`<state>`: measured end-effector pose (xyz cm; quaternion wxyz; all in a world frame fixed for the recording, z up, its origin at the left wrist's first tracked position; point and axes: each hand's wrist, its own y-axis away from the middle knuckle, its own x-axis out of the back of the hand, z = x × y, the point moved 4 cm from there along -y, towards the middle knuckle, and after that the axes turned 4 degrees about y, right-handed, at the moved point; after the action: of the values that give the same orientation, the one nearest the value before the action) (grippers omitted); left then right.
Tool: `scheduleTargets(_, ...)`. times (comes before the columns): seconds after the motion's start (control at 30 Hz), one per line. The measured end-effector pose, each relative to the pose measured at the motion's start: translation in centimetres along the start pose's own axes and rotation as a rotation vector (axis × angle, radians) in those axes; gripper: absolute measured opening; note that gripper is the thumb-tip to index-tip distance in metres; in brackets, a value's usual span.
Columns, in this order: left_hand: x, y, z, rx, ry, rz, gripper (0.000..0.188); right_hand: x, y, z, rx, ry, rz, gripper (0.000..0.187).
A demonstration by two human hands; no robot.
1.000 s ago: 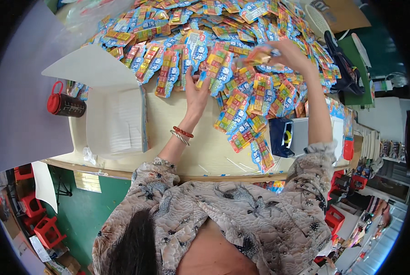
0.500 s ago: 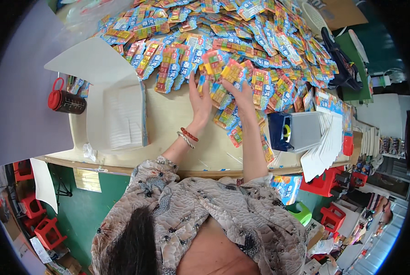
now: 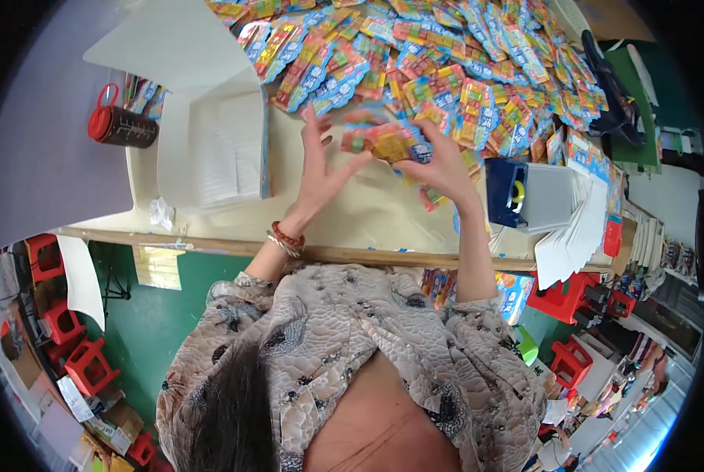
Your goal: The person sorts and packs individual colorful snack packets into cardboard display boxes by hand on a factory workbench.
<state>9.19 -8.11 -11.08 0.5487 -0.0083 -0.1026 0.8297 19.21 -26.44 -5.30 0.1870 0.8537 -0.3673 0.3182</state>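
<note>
Colourful flat packs [image 3: 399, 143] with blue scalloped ends and red, yellow and green pieces are gripped in my right hand [image 3: 449, 167], a few together, slightly blurred by motion. Just left of them, my left hand [image 3: 317, 169] is open, its fingers raised and its thumb stretched toward the packs; I cannot tell whether the thumb touches them. A big heap of the same packs [image 3: 478, 110] spreads over the far side of the table [image 3: 352, 224]. A few more lie partly hidden beneath my right hand and forearm.
An open white carton [image 3: 214, 149] stands to the left, beside a dark bottle with a red lid [image 3: 123, 126]. On the right are a dark blue tape dispenser [image 3: 506, 193] and a fanned stack of white sheets [image 3: 574, 232]. Red stools [image 3: 92, 366] stand on the green floor.
The view has shifted, so the table sits higher in it. My left hand has come off the packs and spread its fingers, while my right hand keeps hold of them and has turned them sideways.
</note>
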Motion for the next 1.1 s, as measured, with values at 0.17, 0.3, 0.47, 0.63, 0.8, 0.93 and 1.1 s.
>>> scheduleTargets(0.17,1.3,3.3,-0.7,0.064,0.007,-0.231,0.14,-3.3,1.6,-4.3,0.263,0.413,-0.105,0.063)
scheduleTargets(0.3,1.6,4.1,-1.3,0.042,-0.094,-0.253,0.138,-2.9,2.7,-3.4,0.231,0.336,-0.053,0.077)
scheduleTargets(0.47,1.3,3.2,-1.7,0.123,0.172,-0.181,0.126,-2.3,3.9,1.0,0.027,-0.051,0.064,0.092)
scheduleTargets(0.63,1.2,3.0,-1.1,0.154,0.035,-0.254,0.122,-6.4,4.6,2.9,0.025,-0.199,0.163,0.095)
scheduleTargets(0.8,1.3,3.9,-2.1,0.112,-0.035,-0.254,0.118,-8.4,4.7,1.8,0.019,-0.281,0.371,0.096)
scheduleTargets(0.93,1.4,3.8,-2.2,0.152,-0.034,-0.245,0.114,-8.7,4.6,2.1,0.041,-0.185,0.398,0.091)
scheduleTargets(1.1,1.4,3.7,-1.6,0.117,-0.068,-0.218,0.114,-9.3,5.0,2.9,-0.023,-0.182,0.375,0.078)
